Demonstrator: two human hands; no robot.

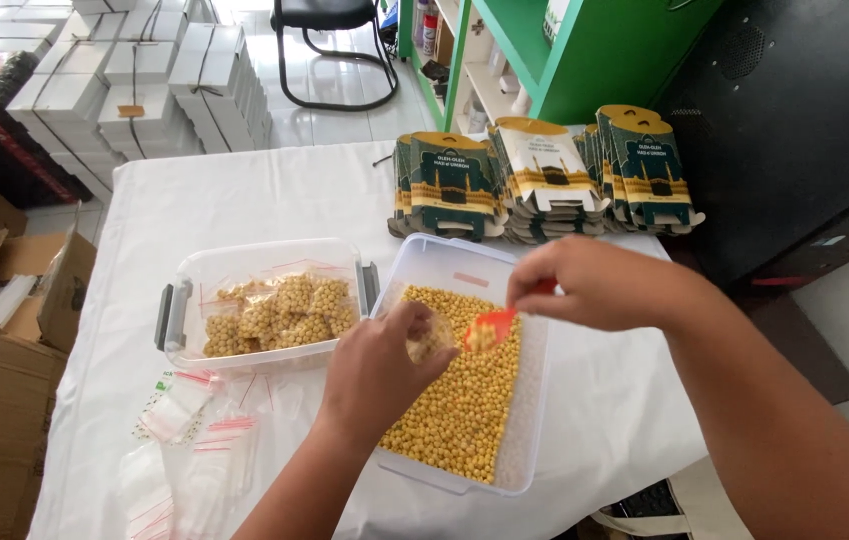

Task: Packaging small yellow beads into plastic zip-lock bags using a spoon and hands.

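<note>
Two bare hands meet over a clear tub (530, 400) of yellow chickpeas (460, 400). Left hand (380, 370) pinches a small clear bag (432, 337), its mouth facing right. Right hand (595, 283), fingers closed on an orange scoop (493, 326), holds its loaded tip at that mouth, long axis pointing left. Filled bags (280, 315) sit in a left tub (245, 262).

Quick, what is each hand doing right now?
Left hand: closed, holding a small clear plastic bag partly filled with yellow chickpeas.
Right hand: closed, holding a small orange plastic scoop at the bag's mouth.
</note>
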